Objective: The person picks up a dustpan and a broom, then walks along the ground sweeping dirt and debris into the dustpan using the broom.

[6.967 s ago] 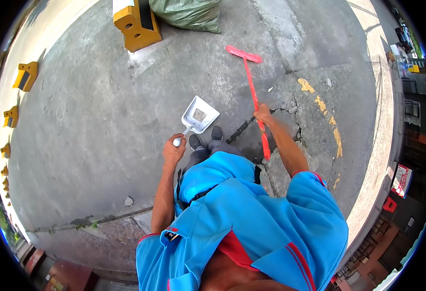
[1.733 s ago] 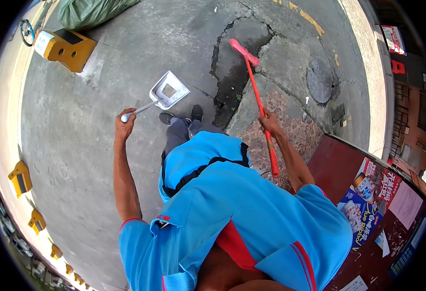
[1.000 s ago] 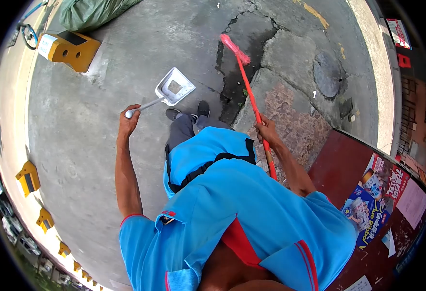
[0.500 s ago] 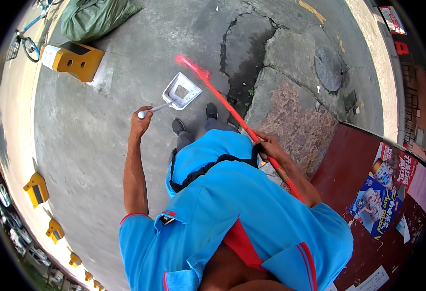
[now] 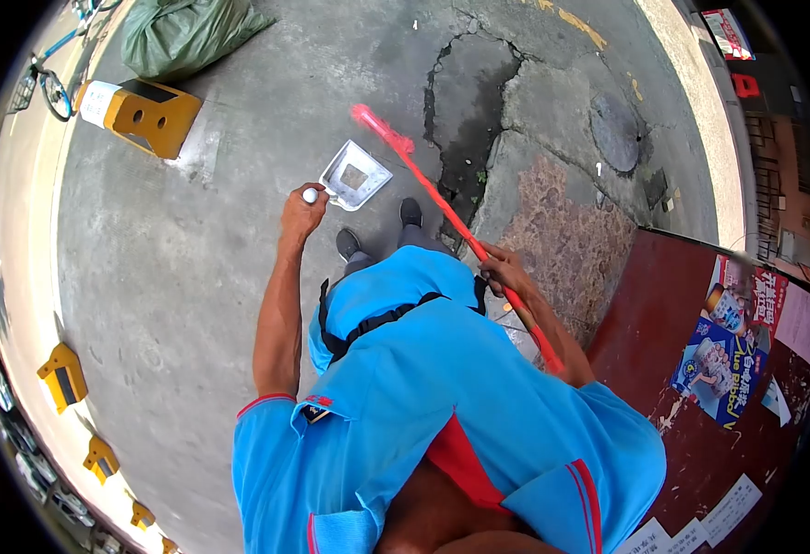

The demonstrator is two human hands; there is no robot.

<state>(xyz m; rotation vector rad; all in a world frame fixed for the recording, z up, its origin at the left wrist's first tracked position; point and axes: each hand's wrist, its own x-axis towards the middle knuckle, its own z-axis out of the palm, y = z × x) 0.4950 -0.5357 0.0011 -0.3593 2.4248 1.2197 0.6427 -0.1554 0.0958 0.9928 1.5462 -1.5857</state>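
My left hand point(image 5: 303, 210) is closed around the handle of a white dustpan point(image 5: 364, 192), close to the handle's rounded end. The pan has a greyish square patch in its middle and is just in front of my feet. My right hand point(image 5: 504, 266) is wrapped round the red pole of a broom point(image 5: 451, 214), which slants from beside my right arm out over the ground. At its far end the broom head point(image 5: 384, 129) has pinkish-red bristles, a little beyond the dustpan. Whether the bristles touch the ground I cannot tell.
A green sack point(image 5: 183, 37) lies at the upper left, beside a yellow barrier block point(image 5: 151, 120). More yellow blocks point(image 5: 63, 377) line the left edge. Cracked concrete point(image 5: 479, 92) runs ahead. To my right is a dark red board point(image 5: 640, 295) with posters.
My left hand has moved right, toward the dustpan, and the handle now stands more upright in view. The pan and the broom head have shifted slightly right.
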